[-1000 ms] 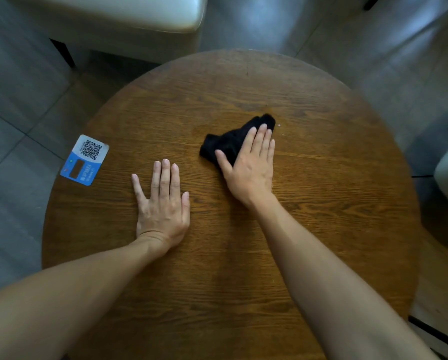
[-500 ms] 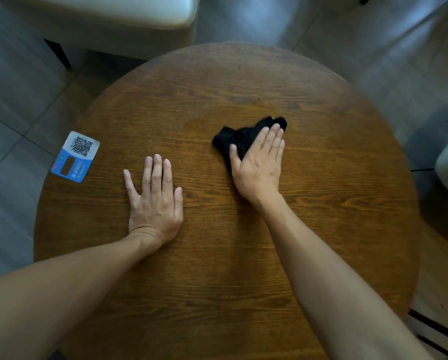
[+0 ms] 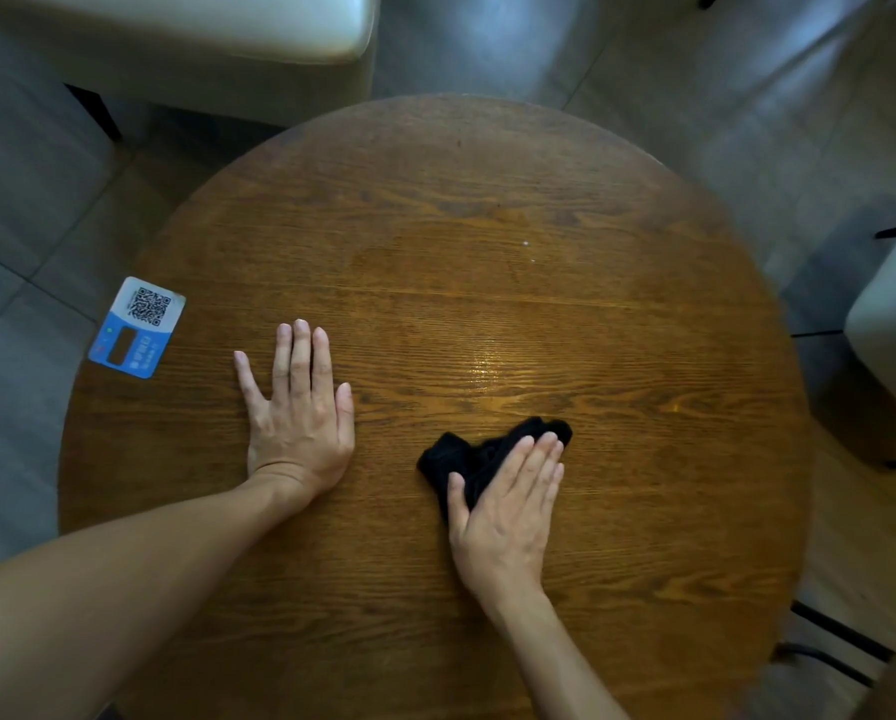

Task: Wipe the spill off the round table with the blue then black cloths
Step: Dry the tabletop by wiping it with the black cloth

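The right hand presses flat on the black cloth at lower centre of the round table. The left hand lies flat, fingers released, grasping nothing.

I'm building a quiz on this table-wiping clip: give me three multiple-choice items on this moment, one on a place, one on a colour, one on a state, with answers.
1. Where does the QR-code card lie?
A. At the table's left edge
B. Under the right hand
C. On the floor

2. What colour is the cloth under the right hand?
A. Blue
B. White
C. Black

3. How is the left hand?
A. Clenched in a fist
B. Flat on the wood, holding nothing
C. Gripping a cloth

Answers:
1 A: the QR-code card sits at the table rim.
2 C: the right hand presses a black cloth.
3 B: the left hand lies palm-down with straight fingers.
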